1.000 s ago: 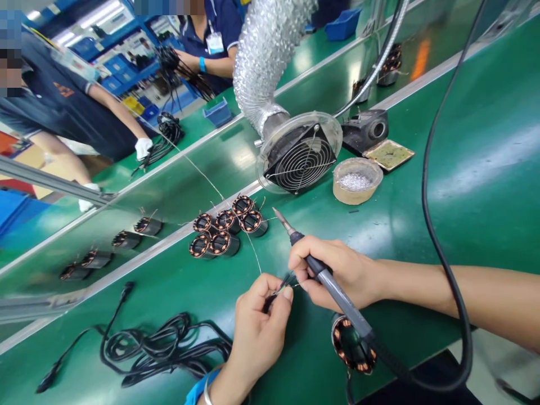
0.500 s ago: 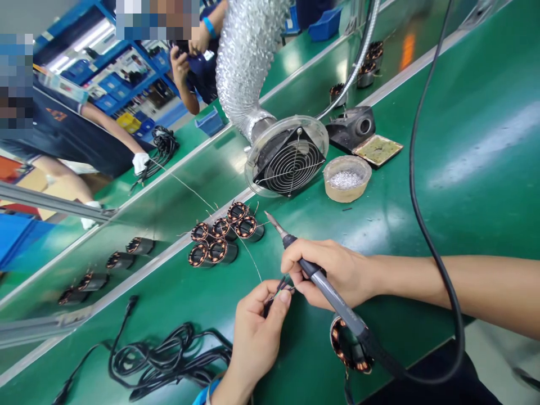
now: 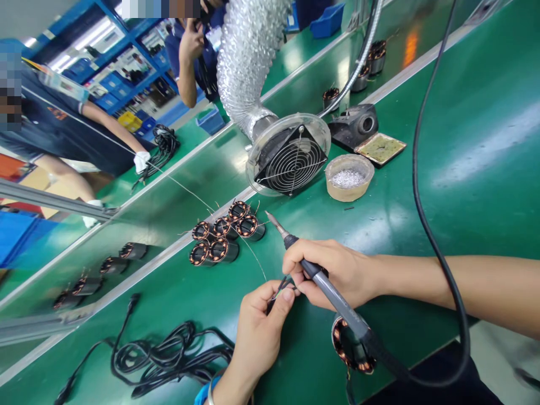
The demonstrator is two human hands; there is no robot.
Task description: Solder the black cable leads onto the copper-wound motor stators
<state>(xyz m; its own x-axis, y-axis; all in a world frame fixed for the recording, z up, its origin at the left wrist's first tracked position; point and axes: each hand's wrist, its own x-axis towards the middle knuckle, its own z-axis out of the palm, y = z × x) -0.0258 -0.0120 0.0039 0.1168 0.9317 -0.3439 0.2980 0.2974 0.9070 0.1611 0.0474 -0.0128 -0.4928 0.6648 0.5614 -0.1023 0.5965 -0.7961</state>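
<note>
Soldering iron (image 3: 340, 302) in right hand (image 3: 331, 269), wires (image 3: 286, 282) in left hand (image 3: 262, 329)

green bench (image 3: 476, 191), six clustered copper-wound cores (image 3: 223, 226), lone core (image 3: 341, 353) near edge, black cables (image 3: 192, 363), tan tub (image 3: 348, 194)

Your soldering iron (image 3: 337, 297) has a grey handle, a black collar and a slim bare-metal tip; held in your right hand (image 3: 340, 269), it slants across the bench, tip up and to the left, clear of anything it could touch. Its black cord (image 3: 415, 169) leaves the handle's rear, loops round and climbs past your forearm. Your left hand (image 3: 262, 329) pinches a few thin insulated wires (image 3: 286, 282), mostly dark with a trace of green, their ends close by your right fingertips. A fine pale strand (image 3: 257, 262) rises beyond your left fingers.
</note>
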